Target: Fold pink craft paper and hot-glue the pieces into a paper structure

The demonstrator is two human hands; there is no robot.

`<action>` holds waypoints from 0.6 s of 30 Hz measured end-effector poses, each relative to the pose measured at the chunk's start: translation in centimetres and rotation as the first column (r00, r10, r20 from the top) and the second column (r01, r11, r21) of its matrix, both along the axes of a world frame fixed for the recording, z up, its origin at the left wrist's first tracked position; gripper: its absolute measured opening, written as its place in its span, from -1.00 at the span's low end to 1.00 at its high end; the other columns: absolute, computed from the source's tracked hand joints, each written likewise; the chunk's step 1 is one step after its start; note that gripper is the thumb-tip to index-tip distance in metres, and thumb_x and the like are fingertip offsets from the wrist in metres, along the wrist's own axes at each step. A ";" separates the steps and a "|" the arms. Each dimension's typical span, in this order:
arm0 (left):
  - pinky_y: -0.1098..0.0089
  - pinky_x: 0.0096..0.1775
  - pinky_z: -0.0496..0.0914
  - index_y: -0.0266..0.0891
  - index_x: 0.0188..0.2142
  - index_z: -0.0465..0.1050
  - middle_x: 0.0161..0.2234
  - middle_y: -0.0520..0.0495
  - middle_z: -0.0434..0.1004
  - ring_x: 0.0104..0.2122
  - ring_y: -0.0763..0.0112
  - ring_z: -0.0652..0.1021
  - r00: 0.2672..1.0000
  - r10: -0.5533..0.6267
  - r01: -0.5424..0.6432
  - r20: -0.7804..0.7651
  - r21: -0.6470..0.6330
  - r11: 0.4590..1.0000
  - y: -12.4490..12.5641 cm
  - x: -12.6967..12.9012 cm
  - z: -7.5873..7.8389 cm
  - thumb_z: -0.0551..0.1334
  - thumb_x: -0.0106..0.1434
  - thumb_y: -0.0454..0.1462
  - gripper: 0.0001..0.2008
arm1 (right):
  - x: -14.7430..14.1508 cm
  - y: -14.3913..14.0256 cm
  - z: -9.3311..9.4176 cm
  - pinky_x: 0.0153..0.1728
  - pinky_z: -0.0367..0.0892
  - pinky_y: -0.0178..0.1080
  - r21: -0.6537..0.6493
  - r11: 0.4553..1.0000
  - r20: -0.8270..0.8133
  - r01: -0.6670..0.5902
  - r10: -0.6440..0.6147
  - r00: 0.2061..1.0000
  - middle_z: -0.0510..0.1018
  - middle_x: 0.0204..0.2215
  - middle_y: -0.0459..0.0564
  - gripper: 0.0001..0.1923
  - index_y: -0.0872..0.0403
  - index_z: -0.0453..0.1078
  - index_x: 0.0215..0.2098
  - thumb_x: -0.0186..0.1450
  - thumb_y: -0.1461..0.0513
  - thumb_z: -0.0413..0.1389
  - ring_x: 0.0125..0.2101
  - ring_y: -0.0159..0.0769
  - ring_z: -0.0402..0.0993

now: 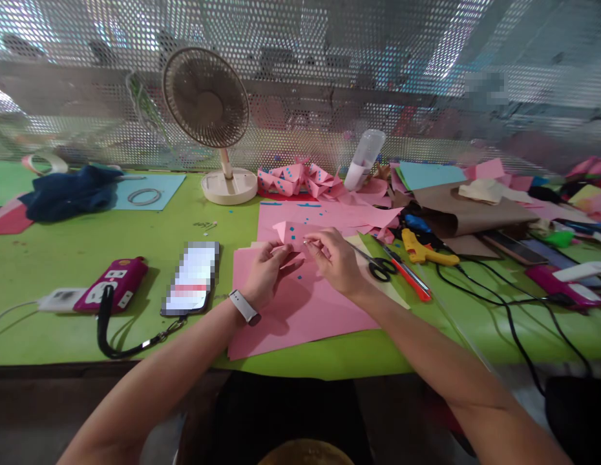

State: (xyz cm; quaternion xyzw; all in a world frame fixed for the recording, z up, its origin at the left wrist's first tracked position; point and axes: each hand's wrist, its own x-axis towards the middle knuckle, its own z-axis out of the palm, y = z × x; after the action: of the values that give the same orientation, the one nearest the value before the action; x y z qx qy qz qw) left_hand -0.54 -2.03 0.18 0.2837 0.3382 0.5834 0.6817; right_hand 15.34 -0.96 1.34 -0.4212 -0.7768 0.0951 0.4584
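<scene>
- Head view, centre: one folded pink piece, small blue dots on its face; location between both hands, above pink sheets on a green worktop.
- Step in hand, by judgement: fine fingertip work on the dotted piece. Best done with light pressure at the edge, clear of the dots, sparing the folds.
- Also advisable: work low over the sheets, for easy recovery of anything dropped; one loose blue dot below, worth keeping clear of the wrists.
- Left hand: nearly closed, thumb and forefinger pinching the piece's lower left edge, remaining fingers curled beneath; pale-banded watch at the wrist, forearm slanting in from lower left.
- Right hand: thumb and forefinger drawn together beside the piece's right part, back of hand upward, wrist bent, forearm slanting in from lower right. Cannot tell whether gripping anything; tips too small to read.
- Near the right hand: black-handled scissors.
</scene>
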 end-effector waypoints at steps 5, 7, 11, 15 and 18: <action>0.23 -0.09 0.47 -0.23 -0.29 0.34 -0.36 0.03 0.51 -0.35 0.44 0.57 0.995 0.023 -0.013 -0.095 0.104 0.994 -0.2 -0.3 0.2 0.40 0.10 -0.25 -0.74 | 1.3 1.4 0.5 0.07 0.24 0.01 0.175 0.980 0.047 0.098 -0.108 0.993 0.51 -0.07 0.15 -0.75 0.03 0.42 -0.05 0.38 0.16 0.01 0.02 -0.06 0.38; 0.26 -0.11 0.46 -0.21 -0.27 0.35 -0.36 0.04 0.51 -0.35 0.45 0.56 0.992 0.031 -0.013 -0.122 0.141 0.990 -0.3 -0.4 0.3 0.40 0.10 -0.22 -0.72 | 1.9 2.0 0.5 0.02 0.27 0.00 0.117 0.990 0.029 0.082 -0.086 0.996 0.54 -0.11 0.16 -0.74 0.05 0.43 -0.09 0.38 0.11 0.02 -0.04 -0.07 0.43; 0.32 -0.15 0.45 -0.21 -0.28 0.37 -0.38 0.04 0.51 -0.37 0.47 0.54 0.989 0.033 -0.008 -0.145 0.171 0.985 -0.5 -0.3 0.6 0.41 0.07 -0.20 -0.71 | 2.3 2.5 0.4 -0.19 0.36 -0.16 -0.088 0.996 -0.018 -0.011 0.010 1.000 0.58 -0.32 0.03 -0.76 0.04 0.44 -0.25 0.35 0.06 0.06 -0.29 -0.21 0.48; 0.37 -0.21 0.45 -0.24 -0.34 0.44 -0.39 0.02 0.52 -0.38 0.47 0.53 0.990 0.010 0.009 -0.141 0.132 0.991 -0.4 -0.3 0.7 0.41 0.06 -0.17 -0.75 | 2.3 2.1 0.5 -0.26 0.35 -0.23 -0.144 0.989 -0.072 -0.037 0.026 0.997 0.56 -0.37 -0.02 -0.76 0.04 0.43 -0.28 0.33 0.05 0.08 -0.35 -0.27 0.46; 0.36 -0.22 0.46 -0.24 -0.37 0.48 -0.44 0.04 0.50 -0.43 0.48 0.52 0.992 -0.006 0.016 -0.127 0.077 0.997 -0.2 -0.3 0.6 0.42 0.06 -0.16 -0.76 | 2.3 1.9 0.6 -0.24 0.35 -0.23 -0.137 0.989 -0.076 -0.049 0.039 0.996 0.56 -0.34 -0.01 -0.76 0.03 0.44 -0.29 0.34 0.05 0.06 -0.32 -0.26 0.47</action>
State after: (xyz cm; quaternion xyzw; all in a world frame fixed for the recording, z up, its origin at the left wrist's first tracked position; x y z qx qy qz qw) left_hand -0.88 -2.27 0.82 0.3482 0.3564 0.5732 0.6505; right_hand 17.64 0.96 1.92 -0.4310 -0.7601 0.1744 0.4541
